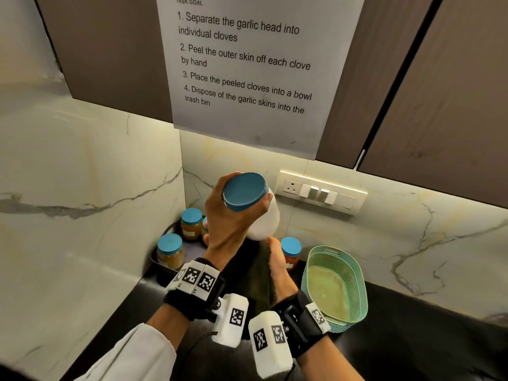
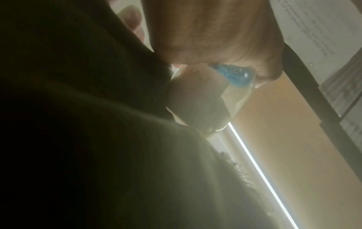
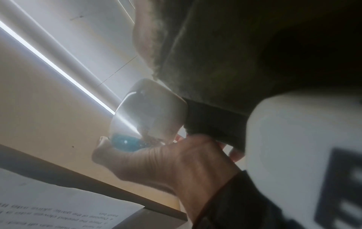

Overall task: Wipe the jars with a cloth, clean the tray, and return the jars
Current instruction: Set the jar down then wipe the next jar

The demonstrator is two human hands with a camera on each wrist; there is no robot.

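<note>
My left hand [image 1: 225, 221] grips a jar [image 1: 264, 221] by its blue lid [image 1: 244, 191] and holds it tilted in the air above the tray. The jar looks white inside. Just under its base, my right hand [image 1: 277, 268] holds a dark olive cloth [image 1: 257, 276] bunched against the glass. The left wrist view shows the jar [image 2: 197, 99] pressed into the cloth [image 2: 98, 139]. In the right wrist view the jar [image 3: 150, 111] meets the cloth [image 3: 235, 54]. The dark tray [image 1: 165, 274] sits in the counter's corner, partly hidden by my arms.
Two blue-lidded jars [image 1: 191, 222] [image 1: 170, 250] stand on the tray, with another half hidden behind my left hand. A further jar [image 1: 290, 253] stands near a teal basket [image 1: 357, 292] on the black counter. Marble walls close in at left and back; cabinets hang overhead.
</note>
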